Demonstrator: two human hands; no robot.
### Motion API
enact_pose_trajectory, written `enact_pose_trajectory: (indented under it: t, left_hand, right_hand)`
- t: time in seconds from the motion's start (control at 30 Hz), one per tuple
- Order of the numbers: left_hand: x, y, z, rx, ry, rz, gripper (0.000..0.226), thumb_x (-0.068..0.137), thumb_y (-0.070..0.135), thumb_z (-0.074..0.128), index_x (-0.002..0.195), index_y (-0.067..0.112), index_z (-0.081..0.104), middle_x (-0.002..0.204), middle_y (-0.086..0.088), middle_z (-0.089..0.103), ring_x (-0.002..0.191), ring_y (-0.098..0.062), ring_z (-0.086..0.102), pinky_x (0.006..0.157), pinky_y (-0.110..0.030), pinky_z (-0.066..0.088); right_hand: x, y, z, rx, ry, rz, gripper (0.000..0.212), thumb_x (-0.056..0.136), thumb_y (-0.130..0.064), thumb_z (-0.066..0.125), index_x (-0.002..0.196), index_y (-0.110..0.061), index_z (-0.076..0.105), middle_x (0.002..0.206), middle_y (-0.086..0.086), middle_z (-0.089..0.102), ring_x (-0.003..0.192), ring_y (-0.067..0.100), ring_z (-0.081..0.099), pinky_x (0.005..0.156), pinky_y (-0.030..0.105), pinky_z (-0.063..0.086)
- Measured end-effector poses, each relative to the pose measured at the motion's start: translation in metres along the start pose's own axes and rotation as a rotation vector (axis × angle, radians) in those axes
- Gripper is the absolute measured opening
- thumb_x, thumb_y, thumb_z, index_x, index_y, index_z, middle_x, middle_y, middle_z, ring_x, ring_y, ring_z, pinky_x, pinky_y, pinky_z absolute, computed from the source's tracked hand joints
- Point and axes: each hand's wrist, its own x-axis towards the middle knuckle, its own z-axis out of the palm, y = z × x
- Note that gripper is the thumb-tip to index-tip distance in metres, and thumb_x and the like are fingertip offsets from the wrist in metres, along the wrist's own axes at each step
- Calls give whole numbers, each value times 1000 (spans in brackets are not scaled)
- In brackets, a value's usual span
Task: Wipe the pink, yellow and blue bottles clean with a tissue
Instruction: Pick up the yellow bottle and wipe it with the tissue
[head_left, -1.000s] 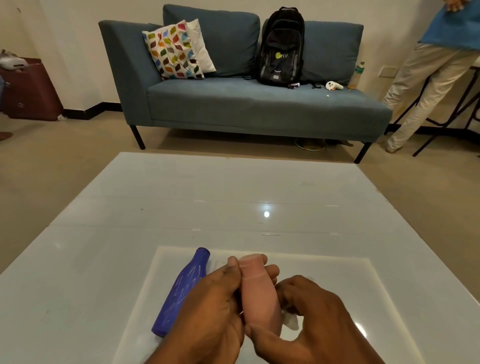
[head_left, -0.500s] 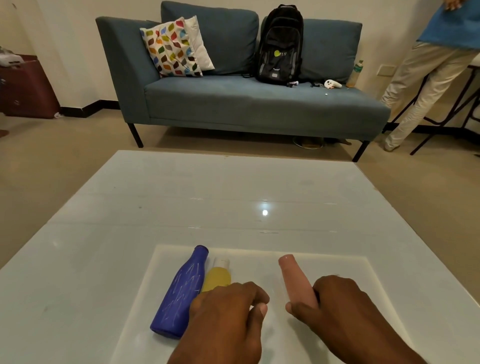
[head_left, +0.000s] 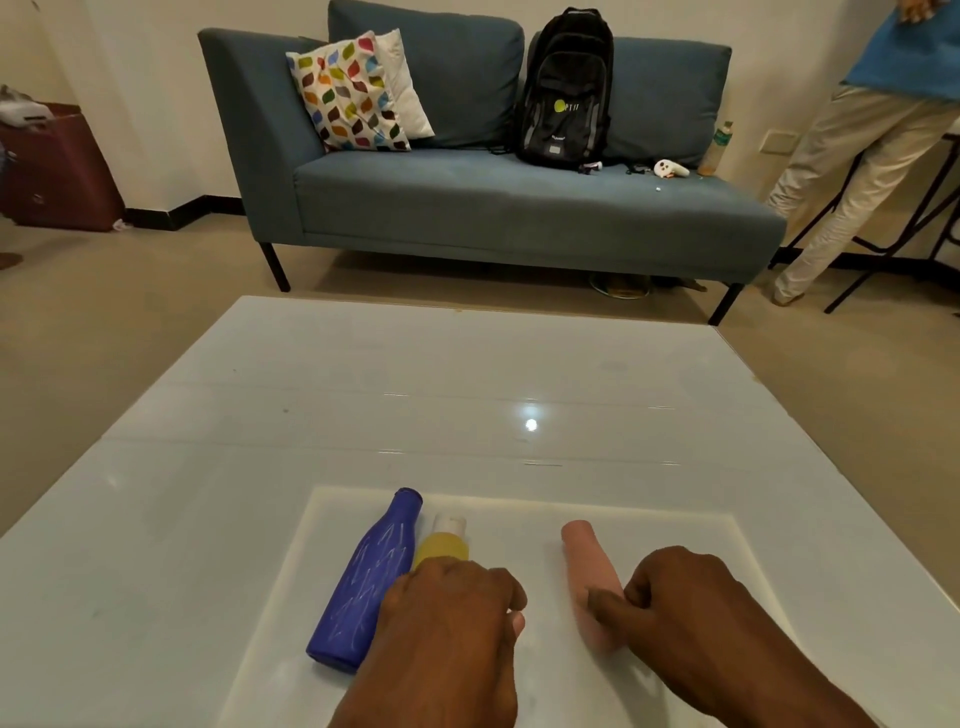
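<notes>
Pink bottle (head_left: 589, 577) lies flat on the white tabletop (head_left: 467, 395), well right of the yellow bottle (head_left: 442, 545) and blue bottle (head_left: 366, 582), which lie side by side. The right hand (head_left: 691, 618) rests against the pink one, thumb on its side, fingers curled. The left hand (head_left: 452, 618) hovers over the yellow bottle, fingers curled under; what they pinch cannot be told. No tissue shows. Likely step: moving on to the yellow bottle, which needs lifting and wiping.
</notes>
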Motion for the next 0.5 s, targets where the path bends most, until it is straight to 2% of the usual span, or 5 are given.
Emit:
enact_pose_trajectory:
  t: [0.03,0.2,0.3,0.4,0.5]
  left_hand:
    - [-1,-6,2,-133,88,36,31,99,35,39,128,33,49,124,9,52,115,-14,48,101,-30,39]
    - [3,-18,3,-31,170,-141,48,103,33,44,147,28,27,150,4,37,138,-17,38,114,-35,34]
    - [-1,-27,4,49,149,-153,44,102,38,39,142,23,30,141,0,40,130,-22,40,106,-36,40]
    - [1,-25,5,44,110,-213,40,98,44,37,131,22,39,124,-2,44,115,-21,44,95,-31,42]
    - [10,-28,8,31,15,-298,61,97,53,41,145,17,29,145,-6,39,132,-24,41,106,-38,41]
  right_hand:
    - [0,2,-2,13,-2,9,50,88,-66,60,67,-21,58,63,-5,55,60,9,53,57,21,37]
    - [-3,9,-16,39,37,50,56,92,-66,55,59,-21,54,55,-4,54,55,8,54,53,21,36]
    - [-3,13,-19,-3,175,14,54,95,-57,57,56,-20,54,54,-4,53,52,8,51,52,21,38]
    - [0,18,-13,167,500,-208,22,92,-35,69,70,-29,67,79,-14,68,70,3,61,66,18,48]
    - [-5,10,-5,339,671,-498,9,86,-20,74,85,-28,77,95,-24,66,92,-1,65,75,11,49]
